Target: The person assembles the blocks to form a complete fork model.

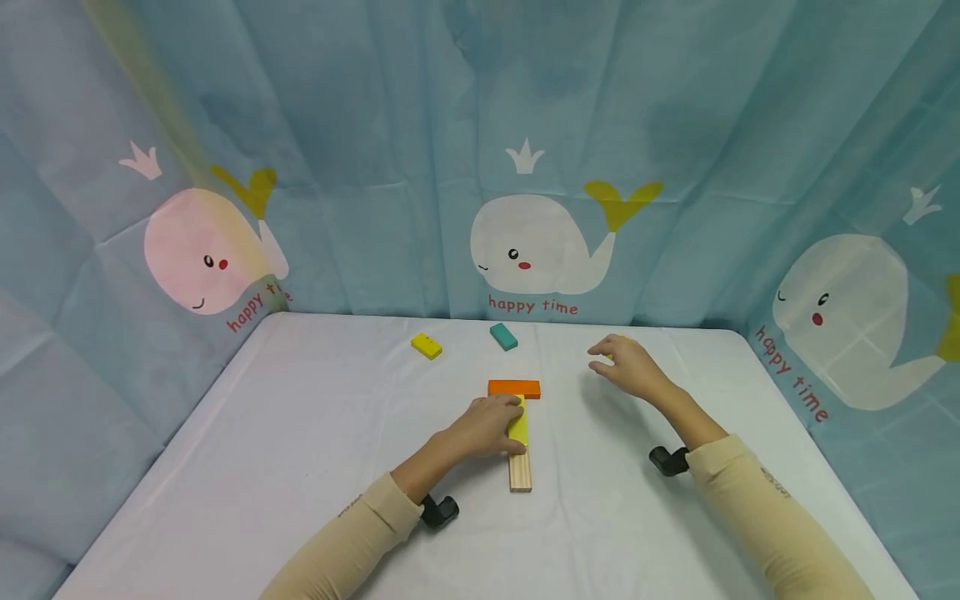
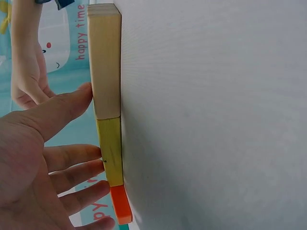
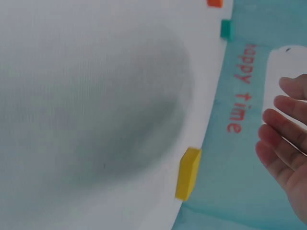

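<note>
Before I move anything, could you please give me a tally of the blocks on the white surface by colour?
Yellow blocks: 3
Orange block: 1
Teal block: 1
Plain wooden block: 1
Total: 6

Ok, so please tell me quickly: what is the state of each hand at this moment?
Left hand: open, fingers touching the yellow block beside the wooden block.
Right hand: open, holding nothing, above the table.
</note>
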`<state>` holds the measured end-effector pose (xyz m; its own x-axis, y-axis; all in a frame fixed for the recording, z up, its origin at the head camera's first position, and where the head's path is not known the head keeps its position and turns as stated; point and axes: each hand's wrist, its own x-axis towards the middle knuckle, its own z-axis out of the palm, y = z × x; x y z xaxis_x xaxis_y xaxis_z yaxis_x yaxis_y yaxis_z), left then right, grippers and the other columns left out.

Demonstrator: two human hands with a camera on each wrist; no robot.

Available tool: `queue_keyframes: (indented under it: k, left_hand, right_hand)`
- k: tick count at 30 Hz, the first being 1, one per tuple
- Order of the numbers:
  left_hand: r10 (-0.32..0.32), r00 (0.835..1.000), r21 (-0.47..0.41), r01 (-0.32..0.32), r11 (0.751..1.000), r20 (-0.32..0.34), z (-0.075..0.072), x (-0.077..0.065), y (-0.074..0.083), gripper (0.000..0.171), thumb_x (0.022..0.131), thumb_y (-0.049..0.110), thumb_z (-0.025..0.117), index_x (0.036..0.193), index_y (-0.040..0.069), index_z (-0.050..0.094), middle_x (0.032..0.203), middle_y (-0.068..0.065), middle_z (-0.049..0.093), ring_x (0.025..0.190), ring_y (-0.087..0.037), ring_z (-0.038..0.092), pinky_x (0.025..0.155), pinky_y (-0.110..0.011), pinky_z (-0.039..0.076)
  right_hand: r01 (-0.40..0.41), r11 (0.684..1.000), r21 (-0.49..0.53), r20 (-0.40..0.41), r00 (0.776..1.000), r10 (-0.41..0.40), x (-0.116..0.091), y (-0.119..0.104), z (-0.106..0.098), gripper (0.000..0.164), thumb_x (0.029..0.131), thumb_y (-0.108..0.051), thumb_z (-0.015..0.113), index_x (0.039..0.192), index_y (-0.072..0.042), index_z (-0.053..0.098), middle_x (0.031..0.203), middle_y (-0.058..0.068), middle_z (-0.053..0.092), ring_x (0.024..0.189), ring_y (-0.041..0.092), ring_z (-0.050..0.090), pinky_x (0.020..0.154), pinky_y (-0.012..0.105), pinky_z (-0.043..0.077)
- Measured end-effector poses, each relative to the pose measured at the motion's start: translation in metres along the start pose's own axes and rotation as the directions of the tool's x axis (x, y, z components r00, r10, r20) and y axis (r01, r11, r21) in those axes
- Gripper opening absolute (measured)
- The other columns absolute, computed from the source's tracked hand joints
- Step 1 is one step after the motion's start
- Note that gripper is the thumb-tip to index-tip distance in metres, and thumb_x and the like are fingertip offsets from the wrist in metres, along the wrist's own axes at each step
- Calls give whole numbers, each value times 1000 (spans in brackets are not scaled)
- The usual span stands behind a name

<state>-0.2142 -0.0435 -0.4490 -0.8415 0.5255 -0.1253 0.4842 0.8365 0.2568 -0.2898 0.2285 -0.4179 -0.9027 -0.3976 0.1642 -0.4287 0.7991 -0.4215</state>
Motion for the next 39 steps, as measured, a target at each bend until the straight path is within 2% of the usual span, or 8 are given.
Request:
queue_keyframes:
  k: [5, 12, 16, 24, 30, 39]
  left_hand:
    - [0, 1000, 9, 0, 1000, 2, 3, 2, -1, 63, 83, 46, 73, 134, 11, 59, 145, -4, 51, 137, -23, 43, 114, -43, 35]
    - [10, 1000, 27, -10, 1000, -21, 3, 2, -2, 64, 83, 47, 74, 132, 10, 60, 146, -7, 48, 138, -24, 40, 114, -42, 36]
    - [13, 1000, 31, -13, 999, -20, 4, 3, -2, 68, 83, 48, 74, 136, 9, 56, 148, -8, 46, 140, -24, 39, 115, -42, 35]
    - [-24, 1000, -15, 24, 1000, 18, 7, 4, -3, 74, 82, 46, 75, 141, 10, 50, 152, -6, 41, 143, -23, 35, 118, -42, 31]
    - [-15, 1000, -7, 15, 1000, 28, 5, 4, -5, 75, 83, 49, 73, 142, 9, 49, 153, -6, 40, 142, -21, 35, 117, -43, 32]
    - [-24, 999, -5, 24, 1000, 40, 3, 5, -5, 75, 82, 50, 73, 142, 10, 50, 152, -5, 42, 141, -19, 37, 117, -49, 31]
  right_hand:
    - [-47, 999, -21, -6, 999, 46, 7, 11, 0, 30, 92, -13, 64, 115, 5, 68, 116, 22, 65, 111, 40, 58, 96, 55, 47]
    - [-59, 995, -75, -3, 998, 59, 18, 28, 2, 32, 91, -13, 64, 115, 7, 66, 116, 25, 63, 110, 41, 57, 99, 55, 46]
    - [-97, 992, -82, 4, 995, 98, 21, 37, 6, 34, 91, -14, 63, 117, 7, 65, 118, 26, 61, 112, 41, 55, 101, 55, 44]
    - [-157, 986, -55, -5, 988, 157, 25, 53, 9, 38, 90, -15, 65, 119, 10, 63, 119, 28, 59, 113, 45, 55, 101, 57, 43]
    - [-238, 971, -27, 8, 971, 238, 28, 63, 8, 43, 92, -19, 64, 123, 10, 60, 123, 29, 56, 109, 41, 55, 95, 54, 46]
    - [-290, 957, 14, 35, 957, 289, 31, 74, 11, 47, 92, -22, 63, 126, 11, 58, 126, 31, 51, 113, 43, 51, 97, 54, 44]
